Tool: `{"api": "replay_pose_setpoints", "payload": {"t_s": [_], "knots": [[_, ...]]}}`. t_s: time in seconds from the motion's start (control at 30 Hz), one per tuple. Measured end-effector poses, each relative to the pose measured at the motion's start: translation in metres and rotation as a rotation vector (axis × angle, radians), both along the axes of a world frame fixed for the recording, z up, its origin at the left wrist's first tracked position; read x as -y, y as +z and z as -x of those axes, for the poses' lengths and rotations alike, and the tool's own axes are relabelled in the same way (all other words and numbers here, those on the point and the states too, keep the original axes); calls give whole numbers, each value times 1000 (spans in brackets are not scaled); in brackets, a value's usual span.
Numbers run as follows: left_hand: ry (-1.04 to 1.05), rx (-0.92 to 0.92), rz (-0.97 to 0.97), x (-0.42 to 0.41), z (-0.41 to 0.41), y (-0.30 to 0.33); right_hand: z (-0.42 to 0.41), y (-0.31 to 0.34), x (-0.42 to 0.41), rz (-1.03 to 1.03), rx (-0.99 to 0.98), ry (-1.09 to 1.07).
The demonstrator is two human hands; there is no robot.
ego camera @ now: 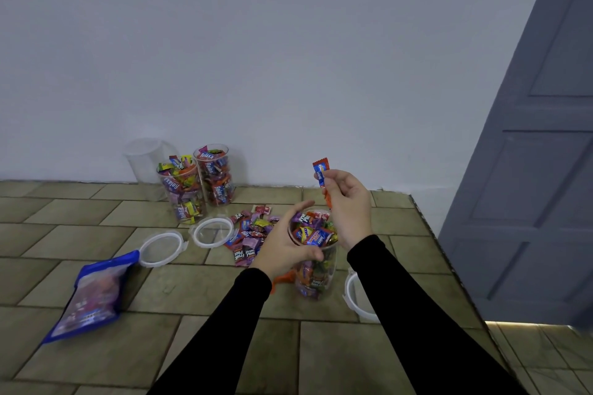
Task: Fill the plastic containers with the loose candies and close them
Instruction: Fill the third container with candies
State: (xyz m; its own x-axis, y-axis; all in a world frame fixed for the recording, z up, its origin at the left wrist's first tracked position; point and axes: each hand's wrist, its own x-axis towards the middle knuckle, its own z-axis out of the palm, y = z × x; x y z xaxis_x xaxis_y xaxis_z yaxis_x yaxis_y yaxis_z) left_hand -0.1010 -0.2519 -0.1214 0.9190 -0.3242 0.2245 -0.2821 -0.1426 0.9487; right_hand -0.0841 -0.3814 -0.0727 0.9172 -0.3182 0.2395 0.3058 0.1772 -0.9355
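Container (pixel 316 261) brimming with candy sits upright on the tiled surface (pixel 96 234). My left hand (pixel 285 242) grips its side; my right hand (pixel 348 202) pinches a red sachet (pixel 321 174) above it. Two full jars (pixel 199 183) lack lids, loose candies (pixel 248 232) remain. A lid (pixel 356 297) hides partly behind my arm.

Bare hands (pixel 285 244) — long black sleeves (pixel 417 314)

Clear plastic container (pixel 316 269), glossy candy wrappers (pixel 250 234)
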Motion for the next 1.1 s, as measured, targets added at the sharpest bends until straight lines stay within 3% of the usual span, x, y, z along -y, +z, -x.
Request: {"api": "replay_pose_setpoints", "payload": {"t_s": [0.2, 0.33, 0.57, 0.73, 1.1], "knots": [[-36, -101, 38, 4, -1, 5, 2, 3, 1, 64, 41, 33], [-33, -105, 65, 5, -1, 7, 4, 6, 0, 211, 83, 99], [-19, -111, 98, 5, 0, 2, 18, -2, 12, 642, 160, 174], [2, -122, 108, 6, 1, -1, 16, -9, 29, 898, 322, 144], [15, -85, 90, 2, 2, -5, 31, -41, 39, 1025, 425, 167]]}}
